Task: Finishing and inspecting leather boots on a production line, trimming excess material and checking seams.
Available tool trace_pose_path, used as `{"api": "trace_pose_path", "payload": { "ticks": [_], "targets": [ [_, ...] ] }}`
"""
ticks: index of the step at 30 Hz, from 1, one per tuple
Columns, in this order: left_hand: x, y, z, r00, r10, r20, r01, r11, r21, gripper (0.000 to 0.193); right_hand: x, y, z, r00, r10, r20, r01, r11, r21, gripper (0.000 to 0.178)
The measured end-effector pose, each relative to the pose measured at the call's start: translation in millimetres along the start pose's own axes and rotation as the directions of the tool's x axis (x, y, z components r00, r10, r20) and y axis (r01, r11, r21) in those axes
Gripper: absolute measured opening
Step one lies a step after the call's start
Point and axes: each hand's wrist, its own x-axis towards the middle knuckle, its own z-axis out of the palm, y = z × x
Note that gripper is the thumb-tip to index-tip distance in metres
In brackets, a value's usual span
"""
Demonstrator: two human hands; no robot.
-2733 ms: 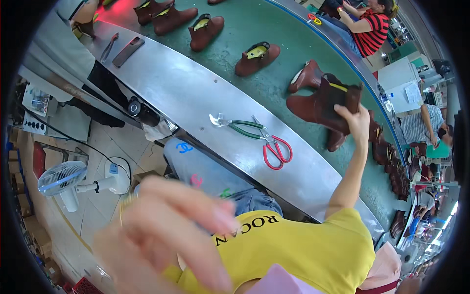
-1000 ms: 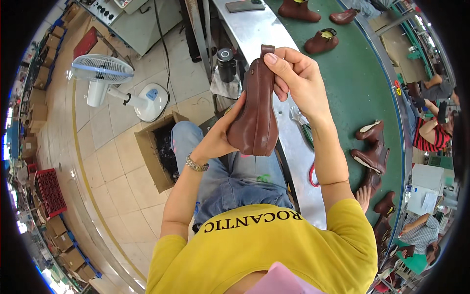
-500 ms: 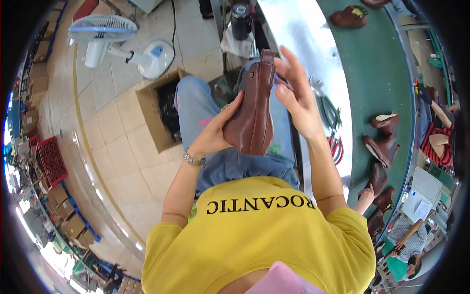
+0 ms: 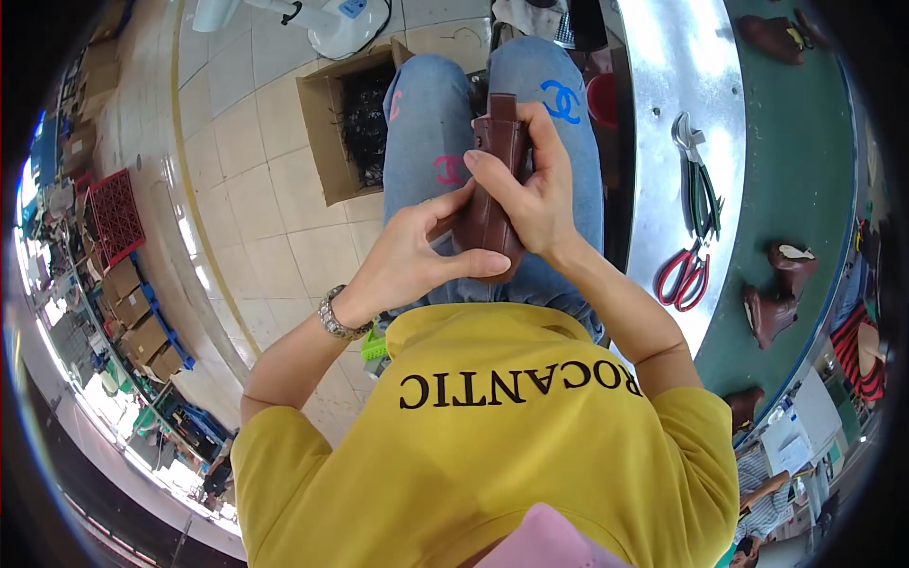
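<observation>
Right hand (image 4: 547,210) back on the boot (image 4: 485,223): dark brown, tab-topped, probably leather

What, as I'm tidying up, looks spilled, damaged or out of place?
Nothing stands out: the boot in the hands shows no damage, scissors and pliers lie on the metal table, no spill is visible.

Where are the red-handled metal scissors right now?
The scissors lie right of centre in the head view, on the silver metal bench, just below the green-handled metal pliers and right of the person's right hand.
</observation>
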Motion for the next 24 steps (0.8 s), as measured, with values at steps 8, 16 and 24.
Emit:
{"api": "trace_pose_path", "payload": {
  "ticks": [8,16,24],
  "targets": [
    [3.1,0.9,20.5,0.986,0.142,-0.090,-0.094,0.911,0.401,0.086,-4.2,4.8,-13.6,0.999,-0.053,0.000,0.052,0.983,-0.179,0.032],
    [-1.2,-17.3,41.2,0.943,0.324,-0.077,-0.215,0.768,0.603,0.109,1.6,3.6,-27.8,0.996,0.088,0.027,-0.092,0.956,0.277,0.024],
    [61.9,-74.5,-0.7,0.928,0.351,0.122,-0.368,0.917,0.154,0.119,13.9,3.2,-57.6,0.995,0.030,0.095,-0.045,0.985,0.168,0.028]
  ]
}}
